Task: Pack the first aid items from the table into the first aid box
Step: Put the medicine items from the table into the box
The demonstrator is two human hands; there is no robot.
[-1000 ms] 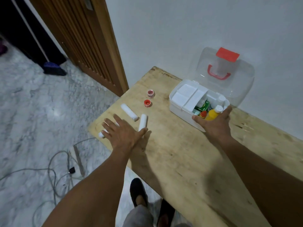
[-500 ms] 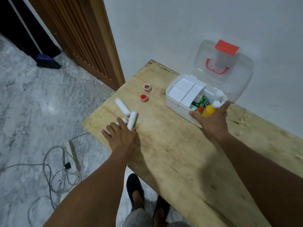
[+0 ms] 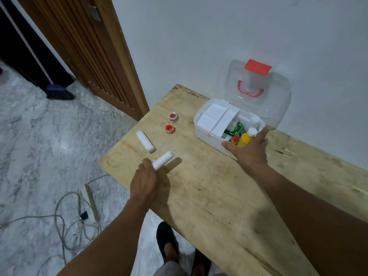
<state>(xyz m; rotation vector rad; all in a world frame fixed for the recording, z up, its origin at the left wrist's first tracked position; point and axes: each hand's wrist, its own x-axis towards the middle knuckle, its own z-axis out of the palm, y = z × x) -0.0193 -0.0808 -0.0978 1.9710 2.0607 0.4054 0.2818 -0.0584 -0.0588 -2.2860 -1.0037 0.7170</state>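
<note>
Near the table (image 3: 219, 196) edge, left hand (image 3: 145, 180) clasps one end of a bandage roll (image 3: 163, 159), right hand (image 3: 249, 151) presses flat-fingered against the first aid box (image 3: 207, 133); end-grip may slip, dropping the roll floorward.

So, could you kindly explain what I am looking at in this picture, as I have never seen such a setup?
There is no machine here: a person wears a camera on the head, so the single view looks down at their own arms. On the wooden table stands a white first aid box with its clear lid open and a yellow bottle among the items inside. The right hand rests against the box's near corner. The left hand grips a white roll. A second white roll and two small red reels lie unpacked.
</note>
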